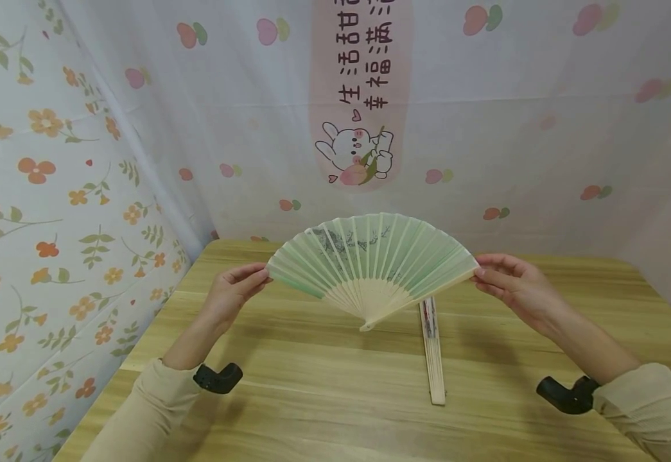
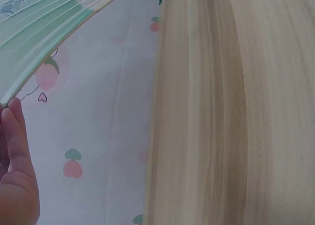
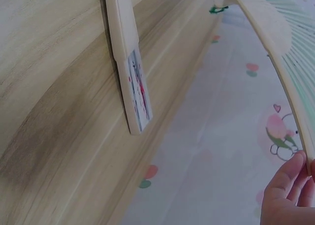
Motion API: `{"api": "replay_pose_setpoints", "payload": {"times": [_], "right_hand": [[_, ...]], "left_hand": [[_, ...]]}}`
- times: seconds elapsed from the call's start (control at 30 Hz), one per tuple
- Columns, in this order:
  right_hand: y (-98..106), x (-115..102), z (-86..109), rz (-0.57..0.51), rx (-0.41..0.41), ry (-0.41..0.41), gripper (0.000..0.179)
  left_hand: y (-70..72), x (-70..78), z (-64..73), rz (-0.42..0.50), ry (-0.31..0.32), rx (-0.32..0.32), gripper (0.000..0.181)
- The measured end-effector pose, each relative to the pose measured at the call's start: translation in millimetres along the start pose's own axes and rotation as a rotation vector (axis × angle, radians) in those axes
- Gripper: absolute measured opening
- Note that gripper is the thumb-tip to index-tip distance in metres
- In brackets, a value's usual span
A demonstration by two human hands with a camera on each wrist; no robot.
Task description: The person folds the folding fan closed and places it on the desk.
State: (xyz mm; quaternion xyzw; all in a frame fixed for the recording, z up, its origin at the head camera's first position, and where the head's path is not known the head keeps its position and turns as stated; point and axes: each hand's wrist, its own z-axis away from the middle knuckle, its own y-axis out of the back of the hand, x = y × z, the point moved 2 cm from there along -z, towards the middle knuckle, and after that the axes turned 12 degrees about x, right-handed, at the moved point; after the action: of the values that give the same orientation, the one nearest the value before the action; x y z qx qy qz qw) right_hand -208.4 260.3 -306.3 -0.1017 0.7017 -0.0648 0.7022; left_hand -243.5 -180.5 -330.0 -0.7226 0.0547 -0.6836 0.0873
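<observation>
A pale green folding fan (image 1: 370, 256) with a dark tree-branch print and cream ribs is spread wide above the table. My left hand (image 1: 237, 289) pinches its left outer edge between thumb and fingers. At the opposite end, my right hand (image 1: 517, 285) pinches the right outer rib near its tip. The ribs meet at a pivot low in the middle. A second folding fan (image 1: 432, 359), folded up, lies on the table behind and to the right of that pivot; its upper end passes under the green fan in the head view. The right wrist view shows red and dark print on the folded fan (image 3: 130, 72).
The wooden table (image 1: 312, 398) ends at a white cloth backdrop (image 1: 243, 128) with fruit prints and a rabbit drawing. A floral cloth (image 1: 52, 256) hangs along the left side. Green string (image 3: 219, 9) hangs near the open fan's pivot. Black wrist mounts (image 1: 569, 394) sit on both forearms.
</observation>
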Motion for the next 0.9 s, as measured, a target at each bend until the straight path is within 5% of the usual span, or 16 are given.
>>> {"api": "replay_pose_setpoints", "payload": {"times": [0.9], "right_hand": [[-13.2,-5.2,-1.9,0.059,-0.023,0.009,0.016]], "left_hand": [[-12.0,4.6,-3.9,0.004,-0.013,-0.012,0.023]]}}
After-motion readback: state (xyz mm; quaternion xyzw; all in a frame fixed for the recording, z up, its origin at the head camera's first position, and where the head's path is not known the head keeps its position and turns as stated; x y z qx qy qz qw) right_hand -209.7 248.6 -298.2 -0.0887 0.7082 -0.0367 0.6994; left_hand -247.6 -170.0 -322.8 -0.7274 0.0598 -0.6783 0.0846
